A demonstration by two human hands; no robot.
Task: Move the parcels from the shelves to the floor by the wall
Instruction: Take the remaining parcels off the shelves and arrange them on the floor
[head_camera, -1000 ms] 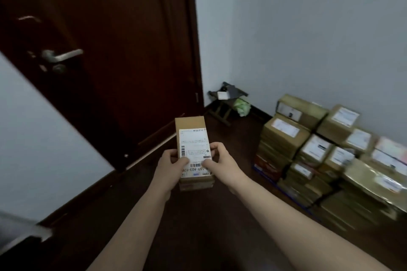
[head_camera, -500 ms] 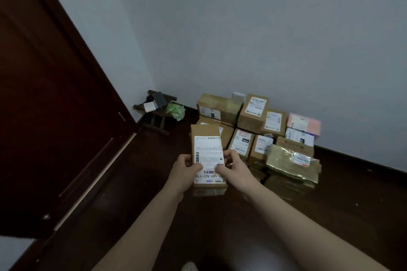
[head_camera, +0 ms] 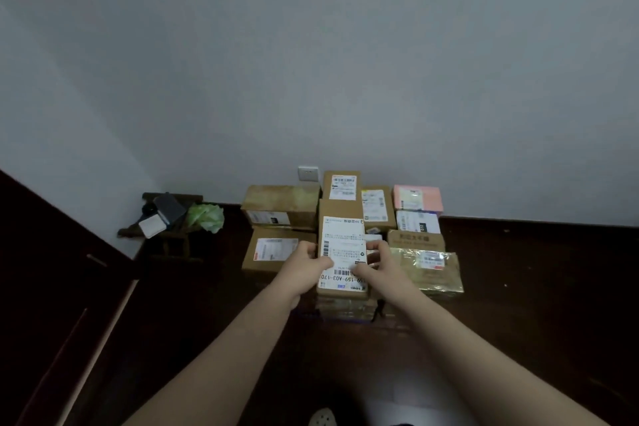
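Head view: both hands are on one labelled cardboard parcel. The left hand grips its left edge and the right hand its right edge, thumbs on the label. Its long axis runs straight away from the person toward the wall. The pile of parcels on the floor sits dead ahead, right under it. Both hands look equally near, so I'd guess straight forward and down. Can't tell if it's touching the stack yet.
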